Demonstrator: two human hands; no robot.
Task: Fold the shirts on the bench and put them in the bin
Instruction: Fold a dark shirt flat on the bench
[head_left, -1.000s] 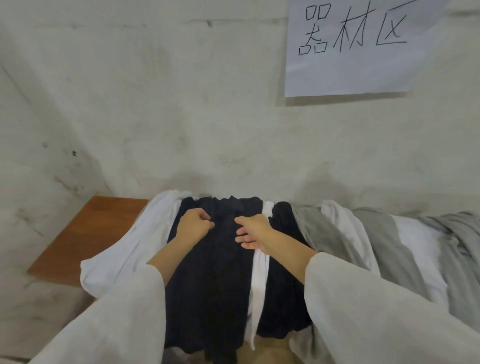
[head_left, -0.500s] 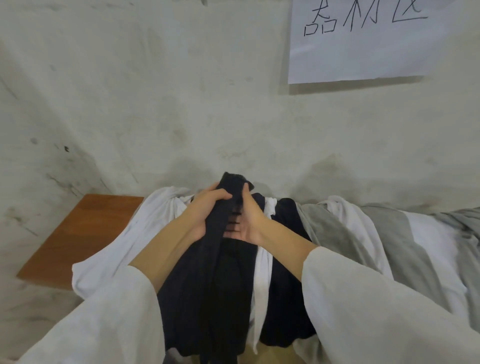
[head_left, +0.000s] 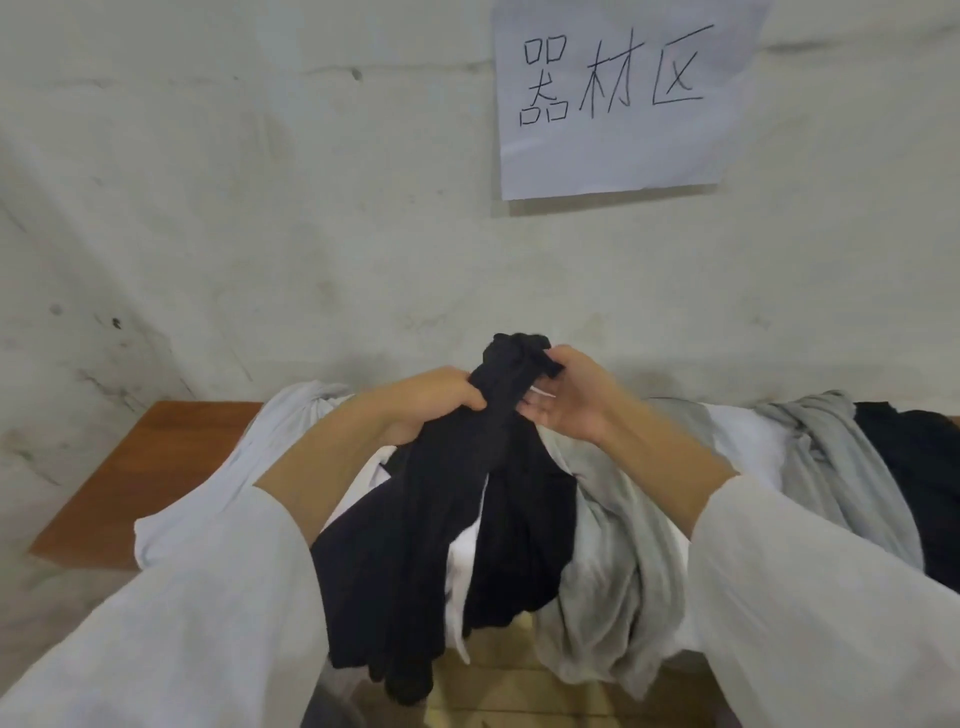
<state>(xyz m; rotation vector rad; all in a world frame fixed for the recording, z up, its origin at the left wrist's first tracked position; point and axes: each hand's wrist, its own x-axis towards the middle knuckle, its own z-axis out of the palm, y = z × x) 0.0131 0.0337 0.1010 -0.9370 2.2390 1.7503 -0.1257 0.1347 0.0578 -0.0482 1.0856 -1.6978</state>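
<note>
A black shirt (head_left: 410, 545) hangs bunched from both my hands above the bench. My left hand (head_left: 431, 397) grips its gathered neck part from the left. My right hand (head_left: 566, 397) pinches the top end of the same shirt with thumb and fingers. Under it lie a white shirt (head_left: 208, 499), another black garment (head_left: 524, 545) and a grey shirt (head_left: 613, 571), draped over the wooden bench (head_left: 130, 478). The bin is not in view.
More grey (head_left: 831, 467) and black (head_left: 924, 478) clothes lie on the bench at the right. A white wall with a paper sign (head_left: 618, 98) stands right behind the bench. Tiled floor (head_left: 519, 691) shows below the hanging clothes.
Both hands have taken hold of the black shirt and lifted its top end off the pile. The right hand has shifted to pinch the shirt's tip.
</note>
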